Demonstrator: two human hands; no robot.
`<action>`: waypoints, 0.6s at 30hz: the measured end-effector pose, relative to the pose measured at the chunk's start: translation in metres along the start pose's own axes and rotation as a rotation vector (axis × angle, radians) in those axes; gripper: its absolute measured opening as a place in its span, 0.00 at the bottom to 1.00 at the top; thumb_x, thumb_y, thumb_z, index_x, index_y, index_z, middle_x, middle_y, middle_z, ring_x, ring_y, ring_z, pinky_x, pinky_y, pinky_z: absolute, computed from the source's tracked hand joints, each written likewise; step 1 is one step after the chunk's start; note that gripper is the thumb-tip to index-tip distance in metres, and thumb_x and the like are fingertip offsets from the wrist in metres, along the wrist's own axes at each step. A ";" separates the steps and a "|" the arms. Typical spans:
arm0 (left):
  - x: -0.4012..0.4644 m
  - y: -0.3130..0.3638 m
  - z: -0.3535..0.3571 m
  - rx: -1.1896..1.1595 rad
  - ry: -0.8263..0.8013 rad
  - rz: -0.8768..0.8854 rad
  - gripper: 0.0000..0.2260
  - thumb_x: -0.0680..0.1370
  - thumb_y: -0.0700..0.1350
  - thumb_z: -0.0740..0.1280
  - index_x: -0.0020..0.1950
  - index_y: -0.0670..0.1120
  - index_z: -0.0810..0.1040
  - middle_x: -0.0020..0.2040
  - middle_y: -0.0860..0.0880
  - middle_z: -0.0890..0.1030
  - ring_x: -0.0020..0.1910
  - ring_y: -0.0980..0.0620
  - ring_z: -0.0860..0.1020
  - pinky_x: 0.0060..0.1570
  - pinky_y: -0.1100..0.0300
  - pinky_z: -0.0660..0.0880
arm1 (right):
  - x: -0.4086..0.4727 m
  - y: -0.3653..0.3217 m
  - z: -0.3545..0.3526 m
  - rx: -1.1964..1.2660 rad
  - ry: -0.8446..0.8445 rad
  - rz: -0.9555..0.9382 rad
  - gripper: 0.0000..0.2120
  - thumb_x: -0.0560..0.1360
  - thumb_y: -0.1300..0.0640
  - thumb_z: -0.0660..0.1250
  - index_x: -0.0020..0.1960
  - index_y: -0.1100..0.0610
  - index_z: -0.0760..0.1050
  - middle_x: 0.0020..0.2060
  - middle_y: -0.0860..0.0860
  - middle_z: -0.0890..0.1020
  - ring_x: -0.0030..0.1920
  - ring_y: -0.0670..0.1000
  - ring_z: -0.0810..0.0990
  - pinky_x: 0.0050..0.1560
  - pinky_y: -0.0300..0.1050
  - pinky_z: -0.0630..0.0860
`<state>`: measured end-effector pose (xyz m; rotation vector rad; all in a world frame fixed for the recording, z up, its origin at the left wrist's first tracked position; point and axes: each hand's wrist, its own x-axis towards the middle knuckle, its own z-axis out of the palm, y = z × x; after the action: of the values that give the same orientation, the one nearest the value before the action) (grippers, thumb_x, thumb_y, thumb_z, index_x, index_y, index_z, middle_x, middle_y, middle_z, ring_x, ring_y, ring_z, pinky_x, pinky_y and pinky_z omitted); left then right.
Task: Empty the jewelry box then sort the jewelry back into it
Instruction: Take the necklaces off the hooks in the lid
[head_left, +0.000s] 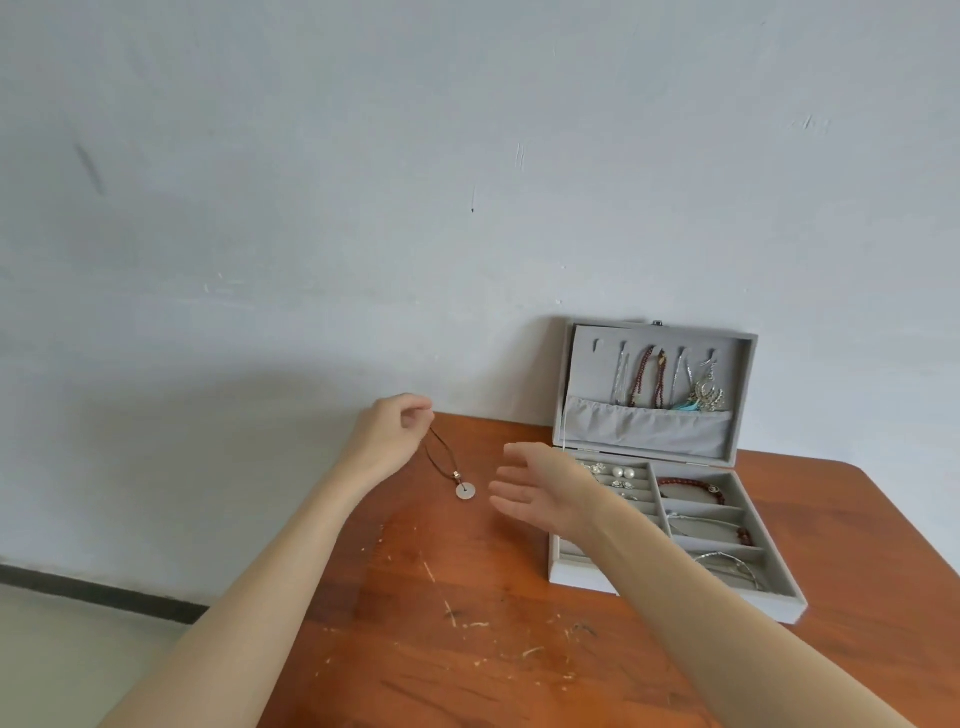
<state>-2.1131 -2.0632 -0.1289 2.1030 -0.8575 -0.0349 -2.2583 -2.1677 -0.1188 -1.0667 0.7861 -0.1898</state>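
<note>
**Inspector:** Start with the largest item.

**Assistant:** A scratched wooden bench stands against a pale wall. At its right rear sits the grey jewelry box, lid upright. The lid's hooks carry several hanging pieces, and the tray compartments hold a red bead bracelet, silver bangles and pearl earrings.

**Inspector:** The hands?

**Assistant:** The left hand is raised left of the box, fingers pinching the cord of a necklace. Its pale disc pendant hangs low, at or just above the bench; I cannot tell which. The right hand hovers beside the pendant, fingers spread, holding nothing.

**Inspector:** Step in hand?

**Assistant:** In my judgement, emptying, at an early stage, since the box is mostly full. The next move calls for laying the necklace on the bench without tangling the cord, then returning to the box.
</note>
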 end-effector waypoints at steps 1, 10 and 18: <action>-0.004 0.008 0.003 0.019 -0.005 0.056 0.11 0.78 0.42 0.62 0.59 0.44 0.78 0.57 0.48 0.80 0.55 0.53 0.77 0.52 0.68 0.66 | -0.004 -0.004 -0.004 -0.080 0.024 -0.047 0.14 0.78 0.61 0.60 0.63 0.63 0.68 0.60 0.60 0.73 0.60 0.59 0.75 0.58 0.52 0.75; -0.005 0.067 0.053 0.325 0.015 0.575 0.12 0.79 0.43 0.59 0.61 0.45 0.75 0.56 0.48 0.78 0.55 0.49 0.76 0.51 0.58 0.72 | -0.014 -0.048 -0.072 -0.845 0.440 -0.566 0.13 0.77 0.57 0.59 0.61 0.59 0.73 0.53 0.55 0.81 0.50 0.53 0.78 0.47 0.44 0.74; 0.025 0.103 0.109 0.329 0.115 0.573 0.12 0.80 0.44 0.59 0.61 0.45 0.75 0.58 0.49 0.76 0.58 0.50 0.71 0.54 0.59 0.66 | 0.023 -0.082 -0.103 -0.979 0.680 -0.639 0.10 0.76 0.58 0.60 0.53 0.55 0.78 0.48 0.55 0.83 0.50 0.58 0.79 0.46 0.45 0.74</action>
<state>-2.1862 -2.1961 -0.1182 2.0466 -1.4377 0.5569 -2.2914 -2.2933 -0.0868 -2.2384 1.1579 -0.7931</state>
